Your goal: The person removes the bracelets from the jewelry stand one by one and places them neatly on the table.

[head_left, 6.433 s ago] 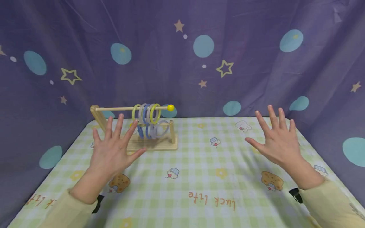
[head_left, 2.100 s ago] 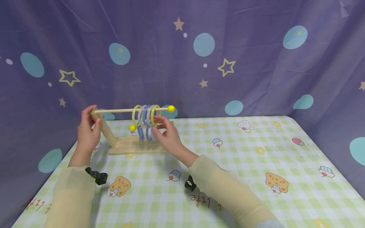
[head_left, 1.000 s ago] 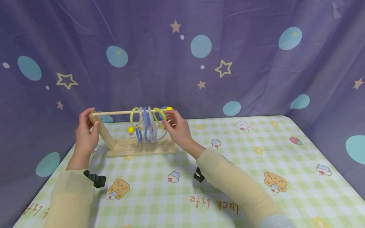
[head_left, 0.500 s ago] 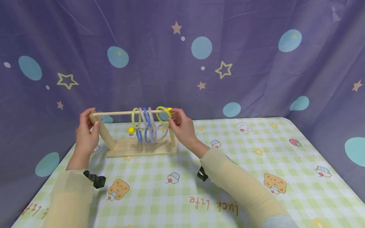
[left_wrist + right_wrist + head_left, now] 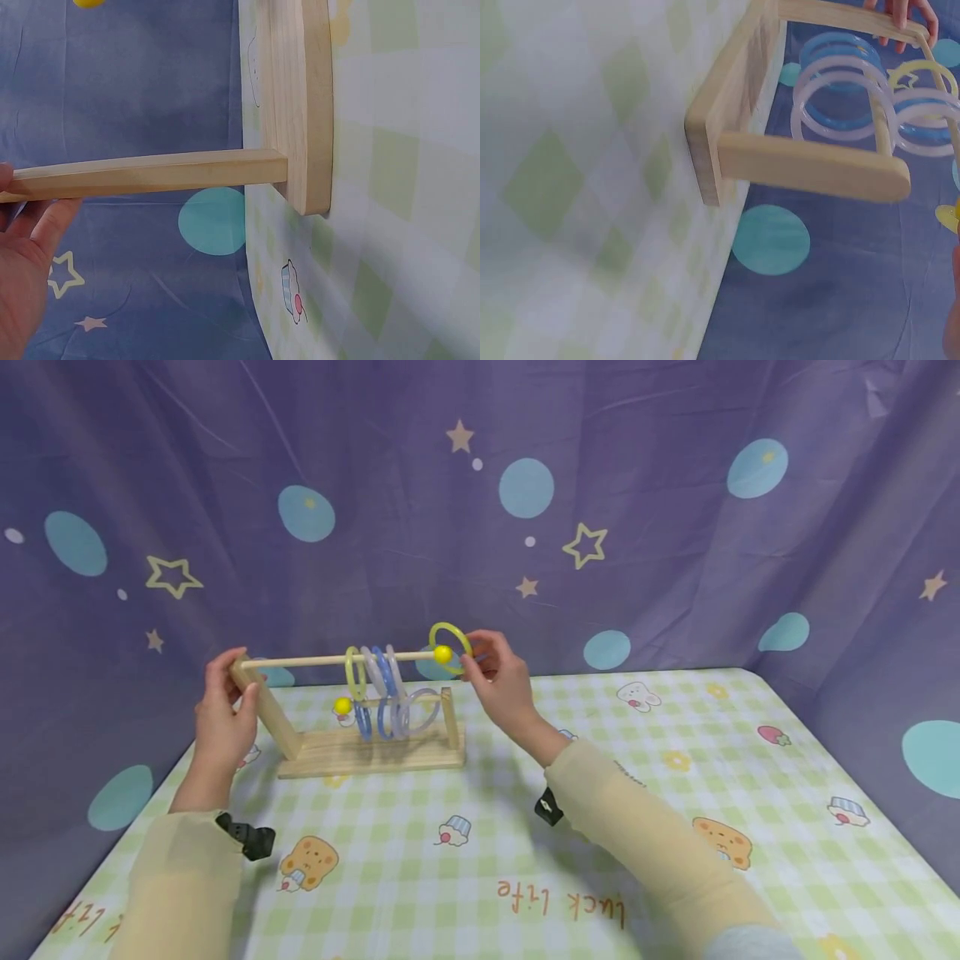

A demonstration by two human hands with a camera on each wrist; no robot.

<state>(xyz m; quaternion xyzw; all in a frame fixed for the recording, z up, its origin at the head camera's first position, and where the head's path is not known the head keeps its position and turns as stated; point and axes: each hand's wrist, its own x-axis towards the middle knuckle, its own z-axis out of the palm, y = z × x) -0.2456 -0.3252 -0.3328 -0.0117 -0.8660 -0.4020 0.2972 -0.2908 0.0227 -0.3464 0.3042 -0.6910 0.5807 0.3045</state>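
My left hand [image 5: 223,720] holds the top of the tall wooden post [image 5: 270,717] of a ring rack. Between the thumb and fingers of my right hand [image 5: 508,683] is a yellow ring [image 5: 447,626], tilted, at the yellow ball [image 5: 443,654] that ends the upper rod [image 5: 300,662]. Whether that ring still encircles the ball or is just past it, I cannot tell. Another yellow ring [image 5: 350,677], a blue ring [image 5: 385,672] and pale purple ones hang on the upper rod. In the right wrist view, blue and pale purple rings [image 5: 840,136] hang on the lower rod [image 5: 883,131].
The rack's wooden base [image 5: 375,760] stands on a green checked tablecloth [image 5: 390,877] with printed cartoons. A short post [image 5: 450,720] supports the lower rod. Another yellow ball [image 5: 342,706] caps the lower rod's left end. A purple curtain [image 5: 645,610] hangs behind the table.
My right hand has slid the yellow ring rightward along the upper rod, then up to the end ball, apart from the other rings. My left hand stays on the tall post.
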